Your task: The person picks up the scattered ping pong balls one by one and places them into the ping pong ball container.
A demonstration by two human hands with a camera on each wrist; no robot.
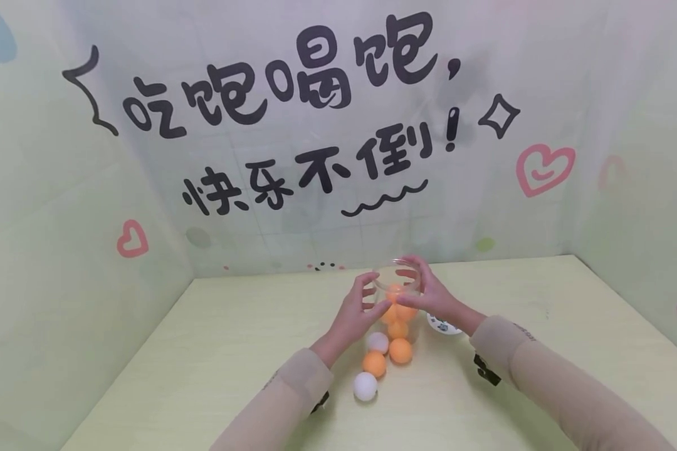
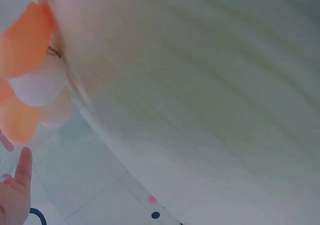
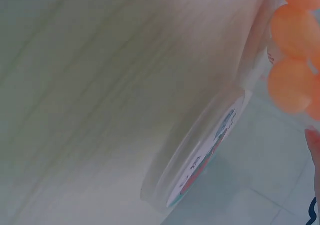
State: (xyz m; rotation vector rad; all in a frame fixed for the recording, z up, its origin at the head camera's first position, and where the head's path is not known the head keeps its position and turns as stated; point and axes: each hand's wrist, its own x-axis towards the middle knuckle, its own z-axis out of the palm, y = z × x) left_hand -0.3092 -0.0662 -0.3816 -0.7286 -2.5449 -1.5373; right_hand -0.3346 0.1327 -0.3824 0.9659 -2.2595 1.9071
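Observation:
A clear plastic jar (image 1: 392,285) stands on the table with several orange ping-pong balls (image 1: 406,313) showing through it. My left hand (image 1: 356,313) holds its left side near the rim, and my right hand (image 1: 431,295) holds the opposite side. On the near side, a white ball (image 1: 365,386), an orange ball (image 1: 375,363) and another orange ball (image 1: 400,351) appear below the jar. White and orange balls (image 2: 37,80) cluster at the edge of the left wrist view, above a finger of my left hand (image 2: 15,192). Orange balls (image 3: 292,85) also show in the right wrist view.
A round white lid (image 1: 444,323) with a printed pattern lies beside the jar, partly behind my right wrist; its thick rim (image 3: 170,170) shows up close. The pale wood-grain table (image 1: 231,376) meets a printed curtain (image 1: 293,244) at the back and sides.

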